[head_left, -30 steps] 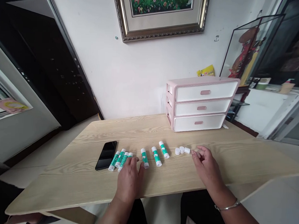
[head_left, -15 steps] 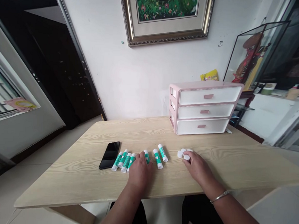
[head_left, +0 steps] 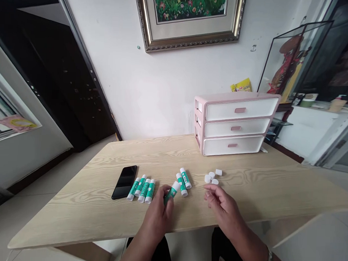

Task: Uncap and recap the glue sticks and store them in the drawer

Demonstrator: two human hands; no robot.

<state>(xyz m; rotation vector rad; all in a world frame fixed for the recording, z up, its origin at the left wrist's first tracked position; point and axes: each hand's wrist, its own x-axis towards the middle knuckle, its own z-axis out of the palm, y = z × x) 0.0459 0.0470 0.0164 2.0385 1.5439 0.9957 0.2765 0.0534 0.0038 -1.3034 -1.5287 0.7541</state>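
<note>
My left hand (head_left: 159, 212) is wrapped round a green and white glue stick (head_left: 172, 191), raised off the table and tilted with its white end pointing up and right. To its left, several more glue sticks (head_left: 143, 190) lie side by side. Two others, including a farther glue stick (head_left: 185, 178), lie together to its right. My right hand (head_left: 223, 208) is just in front of several small white caps (head_left: 207, 179), its thumb and fingers drawn together. Whatever is between those fingertips, if anything, is hidden.
A black phone (head_left: 124, 182) lies left of the glue sticks on the wooden table (head_left: 88, 215). At the back right stands a pink and white drawer unit (head_left: 237, 127), with a yellow packet (head_left: 241, 85) behind its top edge. The table's front edge runs below my forearms.
My left hand has lifted one glue stick from the table and tilted it. My right hand has drawn back from the white caps towards me, and one cap now lies farther from the others.
</note>
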